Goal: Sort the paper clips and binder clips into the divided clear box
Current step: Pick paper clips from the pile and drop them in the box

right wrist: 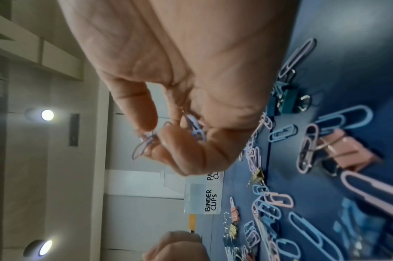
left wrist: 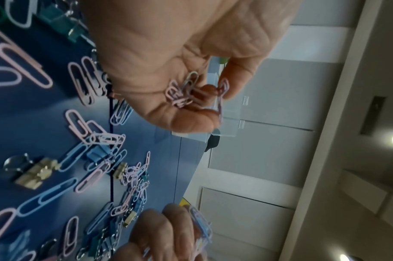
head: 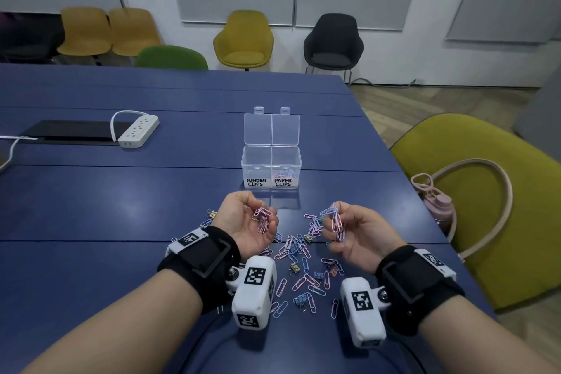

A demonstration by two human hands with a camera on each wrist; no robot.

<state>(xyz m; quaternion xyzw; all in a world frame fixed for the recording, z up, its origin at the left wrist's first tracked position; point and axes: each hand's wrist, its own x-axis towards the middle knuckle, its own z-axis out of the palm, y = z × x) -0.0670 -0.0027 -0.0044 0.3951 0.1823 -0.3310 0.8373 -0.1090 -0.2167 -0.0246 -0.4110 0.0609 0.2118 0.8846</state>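
The divided clear box [head: 271, 161] stands open on the blue table, its halves labelled BINDER CLIPS and PAPER CLIPS; a few paper clips lie in the right half. My left hand [head: 252, 222] is palm up just in front of it, fingers curled round a bunch of pink paper clips [head: 263, 218] [left wrist: 182, 93]. My right hand [head: 349, 231] holds a dangling cluster of pink and blue paper clips [head: 335, 220] [right wrist: 191, 130] between thumb and fingers. Between and below the hands lies a scatter of paper clips [head: 299, 252] mixed with small binder clips [head: 294, 268].
A white power strip [head: 138, 130] and a dark pad [head: 69, 132] lie at the far left of the table [head: 121, 206]. At the right edge stands a green chair [head: 485, 191] carrying a pink bottle [head: 440, 206]. More chairs line the back wall.
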